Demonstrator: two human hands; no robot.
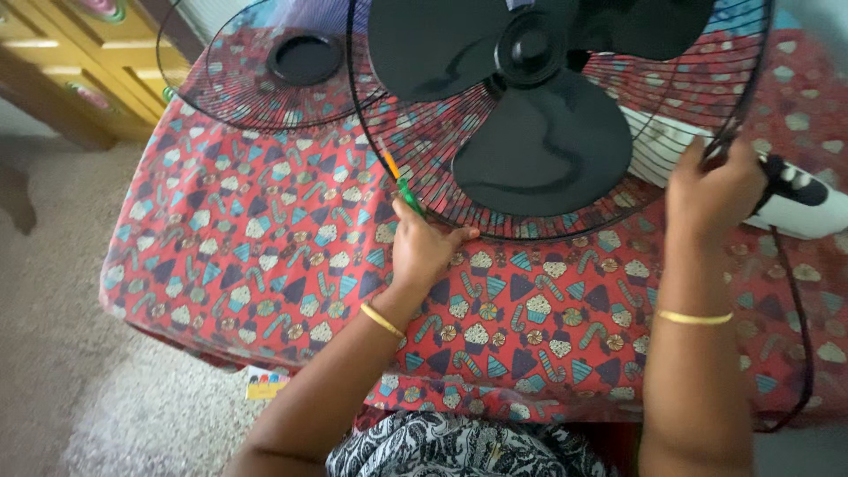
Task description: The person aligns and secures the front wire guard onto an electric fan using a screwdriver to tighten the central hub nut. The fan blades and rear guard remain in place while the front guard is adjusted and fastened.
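Black plastic fan blades (539,132) sit inside a round black wire fan guard (424,168) lying on the red patterned tablecloth (265,247). Left hand (424,252) closes on a green-handled screwdriver (405,190) at the guard's near rim; right hand (714,190) grips its right rim.

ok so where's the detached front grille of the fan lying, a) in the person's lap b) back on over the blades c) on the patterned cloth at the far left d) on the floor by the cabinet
c: the detached round grille lies flat on the red patterned cloth at the far left, beside the fan's rear guard, whose black blades sit uncovered while the left hand and right hand hold its rim.
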